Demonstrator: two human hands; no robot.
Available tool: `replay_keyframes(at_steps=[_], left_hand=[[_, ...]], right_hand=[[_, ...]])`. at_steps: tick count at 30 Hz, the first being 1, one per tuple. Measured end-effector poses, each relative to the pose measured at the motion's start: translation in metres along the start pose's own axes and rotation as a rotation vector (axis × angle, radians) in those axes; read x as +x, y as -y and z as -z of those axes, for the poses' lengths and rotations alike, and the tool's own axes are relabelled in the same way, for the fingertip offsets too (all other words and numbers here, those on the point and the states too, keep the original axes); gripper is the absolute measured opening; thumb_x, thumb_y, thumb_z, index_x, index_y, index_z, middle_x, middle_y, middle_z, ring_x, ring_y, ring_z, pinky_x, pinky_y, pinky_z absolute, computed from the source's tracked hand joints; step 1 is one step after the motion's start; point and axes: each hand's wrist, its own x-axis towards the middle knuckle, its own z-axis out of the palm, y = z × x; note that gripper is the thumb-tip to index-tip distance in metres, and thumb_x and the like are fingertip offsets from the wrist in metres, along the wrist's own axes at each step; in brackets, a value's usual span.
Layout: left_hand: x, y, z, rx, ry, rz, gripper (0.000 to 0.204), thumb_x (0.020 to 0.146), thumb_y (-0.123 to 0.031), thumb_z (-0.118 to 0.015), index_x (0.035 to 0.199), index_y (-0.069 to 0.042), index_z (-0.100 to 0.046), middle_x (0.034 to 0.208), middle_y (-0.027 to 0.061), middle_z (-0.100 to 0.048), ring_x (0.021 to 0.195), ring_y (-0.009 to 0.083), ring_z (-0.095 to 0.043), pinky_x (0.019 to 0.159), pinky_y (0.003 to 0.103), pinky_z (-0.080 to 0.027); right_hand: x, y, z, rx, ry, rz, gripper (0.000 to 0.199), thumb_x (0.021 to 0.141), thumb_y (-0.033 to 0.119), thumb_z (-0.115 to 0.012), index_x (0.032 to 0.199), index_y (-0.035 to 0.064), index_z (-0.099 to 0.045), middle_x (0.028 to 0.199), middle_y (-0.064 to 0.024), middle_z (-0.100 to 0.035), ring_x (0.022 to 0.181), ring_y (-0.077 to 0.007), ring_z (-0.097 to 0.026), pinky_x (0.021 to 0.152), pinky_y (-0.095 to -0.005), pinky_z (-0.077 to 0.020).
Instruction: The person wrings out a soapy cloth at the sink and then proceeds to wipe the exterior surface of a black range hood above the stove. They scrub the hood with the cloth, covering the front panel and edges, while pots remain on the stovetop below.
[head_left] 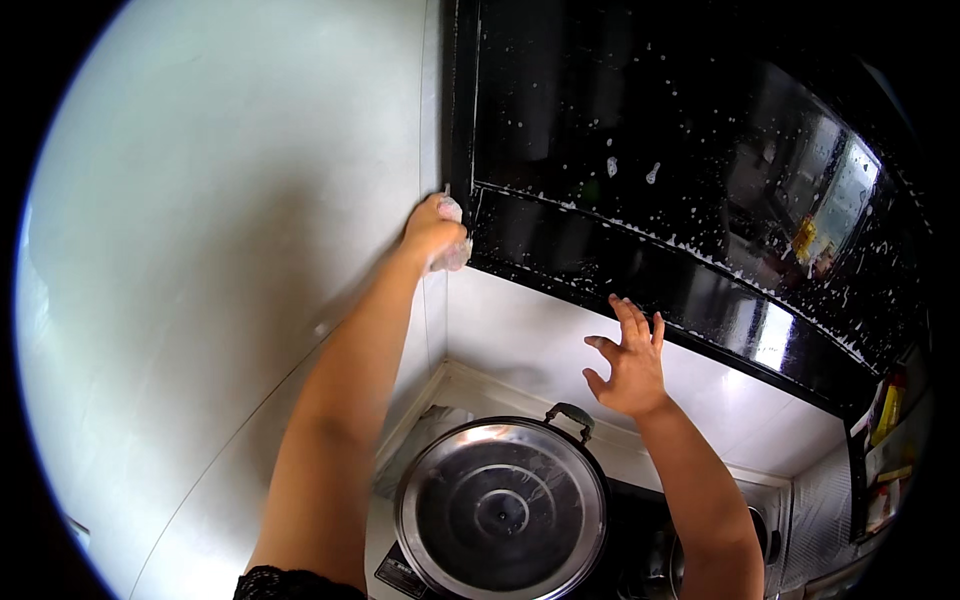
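A glossy black range hood (610, 110) fills the upper right, its front spotted and streaked with white foam. At the hood's left edge, beside the wall, my left hand (430, 230) is closed round a pale, crumpled cleaning cloth (453, 257) with pinkish patches. The cloth presses against the hood's lower left corner, and my fingers partly hide it. My right hand (635, 368) holds nothing. Its fingers are spread, with the tips at the hood's lower edge; whether they touch it I cannot tell.
Below my hands, a wide round metal pan (503, 500) with a dark loop handle sits on the stove. A second pan (762, 530) is partly hidden by my right forearm. A pale wall (200, 200) rises on the left. Colourful packages (888, 410) stand at the far right.
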Motion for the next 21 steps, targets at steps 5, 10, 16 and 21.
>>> replay_keyframes(at_steps=[5, 10, 16, 21], left_hand=[[0.011, -0.036, 0.002, 0.126, 0.012, 0.224, 0.046, 0.075, 0.006, -0.055, 0.12, -0.004, -0.055, 0.082, 0.0113, -0.061, 0.066, 0.0216, -0.059, 0.049, 0.038, -0.047], [0.019, -0.17, 0.029, -0.387, -0.055, -0.215, 0.048, 0.076, 0.005, -0.055, 0.122, -0.006, -0.047, 0.084, 0.0091, -0.056, 0.067, 0.0228, -0.061, 0.057, 0.043, -0.056], [0.023, -0.097, 0.002, 0.085, -0.312, -0.323, 0.067, 0.074, -0.001, -0.067, 0.135, -0.011, -0.041, 0.117, 0.0119, -0.059, 0.105, 0.0246, -0.06, 0.085, 0.037, -0.051], [-0.034, -0.032, -0.033, 0.384, -0.328, -0.24, 0.074, 0.072, -0.002, -0.062, 0.138, 0.002, -0.029, 0.116, 0.0193, -0.056, 0.108, 0.0335, -0.056, 0.094, 0.039, -0.046]], right_hand=[[0.0, -0.003, 0.0, -0.026, -0.003, -0.003, 0.034, 0.06, 0.021, -0.077, 0.091, 0.0087, -0.072, 0.145, -0.014, -0.031, 0.134, -0.0322, -0.029, 0.105, -0.0629, -0.0205], [-0.004, -0.006, 0.002, -0.036, 0.058, -0.015, 0.034, 0.059, 0.022, -0.078, 0.092, 0.0107, -0.073, 0.146, -0.0133, -0.03, 0.135, -0.0315, -0.028, 0.106, -0.0625, -0.0199], [-0.002, -0.003, 0.001, -0.044, 0.061, -0.017, 0.035, 0.059, 0.023, -0.078, 0.092, 0.0112, -0.073, 0.147, -0.0124, -0.027, 0.136, -0.0311, -0.026, 0.107, -0.0622, -0.0191], [-0.003, -0.001, 0.0, -0.059, 0.04, -0.033, 0.034, 0.059, 0.024, -0.078, 0.091, 0.0111, -0.073, 0.147, -0.0121, -0.027, 0.136, -0.0306, -0.026, 0.107, -0.0625, -0.0194]])
